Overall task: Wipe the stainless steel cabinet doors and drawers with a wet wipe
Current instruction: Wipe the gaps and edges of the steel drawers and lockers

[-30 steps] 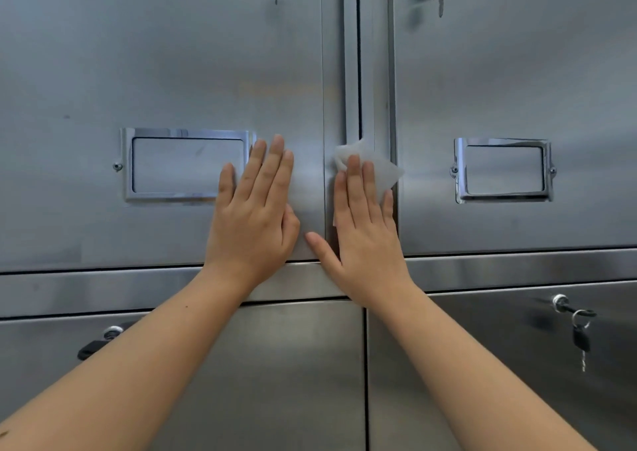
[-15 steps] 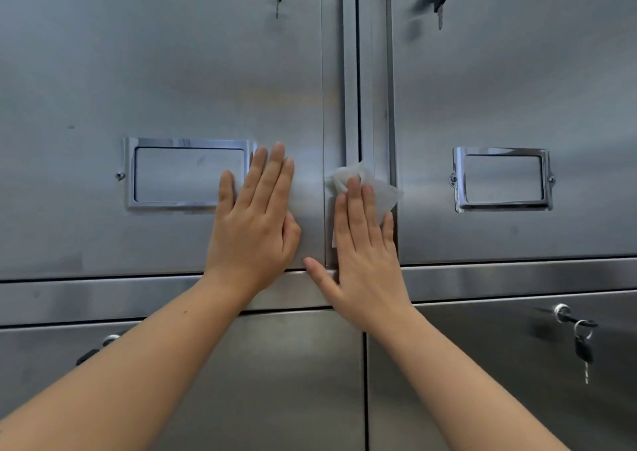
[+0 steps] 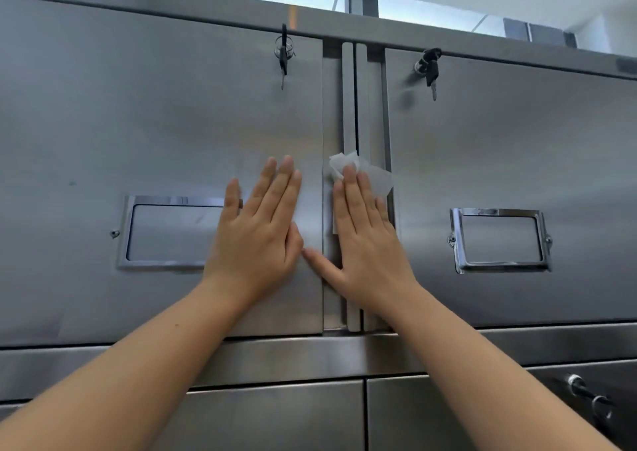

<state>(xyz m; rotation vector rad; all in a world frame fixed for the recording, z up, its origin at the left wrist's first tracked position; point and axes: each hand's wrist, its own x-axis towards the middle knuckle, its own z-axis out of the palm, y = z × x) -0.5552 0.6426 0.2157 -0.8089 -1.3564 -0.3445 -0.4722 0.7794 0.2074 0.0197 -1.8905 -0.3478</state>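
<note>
Wet wipe [image 3: 339,165] sits flat on the shiny strip [image 3: 349,106] between the left door [image 3: 138,133] and the right door [image 3: 517,147], and the right hand [image 3: 365,244] presses on it with straight fingers [image 3: 350,202] held close together, so the wipe peeks out at 12 and 1 o'clock from the fingertips. At 9 o'clock from it, the left hand [image 3: 256,240] lies flat on the left door, fingers straight and a little spread, covering the right end of a metal label frame [image 3: 162,263].
</note>
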